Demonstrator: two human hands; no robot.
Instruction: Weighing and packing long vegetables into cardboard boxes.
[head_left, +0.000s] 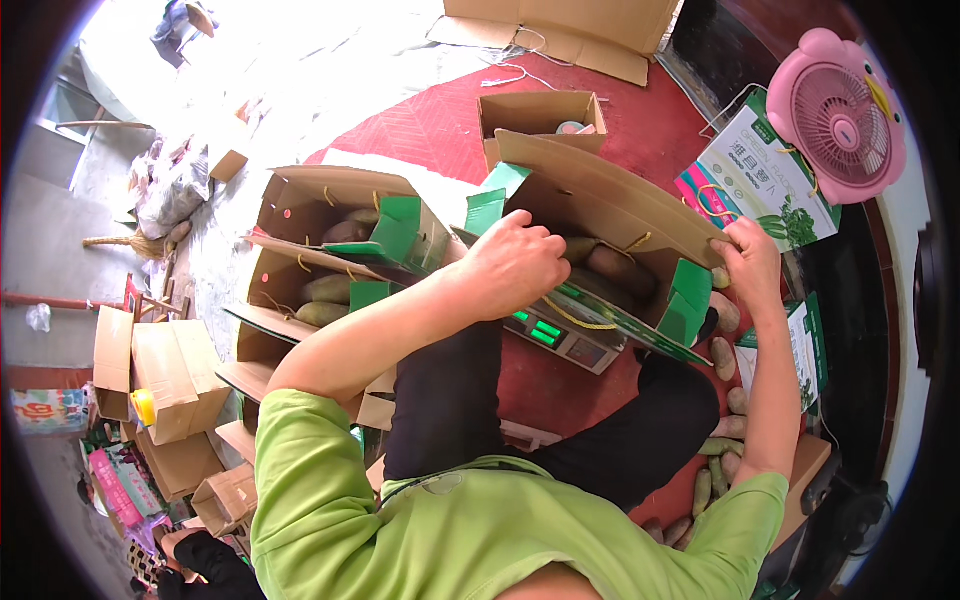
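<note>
An open cardboard box (590, 165) with green end flaps stands on a digital scale (548, 338) with a lit green display, in front of my knees. Several long, dark greenish-brown vegetables (620, 270) lie inside, beside yellow cord handles. At the near left of the box is my left hand (520, 262), its fingers curled closed; whatever they may hold is hidden. My right hand (750, 262) pinches the right end of the box's tall far flap. Left of this box stand further open boxes (340, 215) holding similar vegetables.
Loose oblong vegetables (722, 358) line the red floor to my right. A pink fan (838, 120) stands by a printed carton (750, 170). A small open box (540, 112) sits beyond. Brown cartons (175, 375) are stacked at left, with another person's dark sleeve (225, 560) below.
</note>
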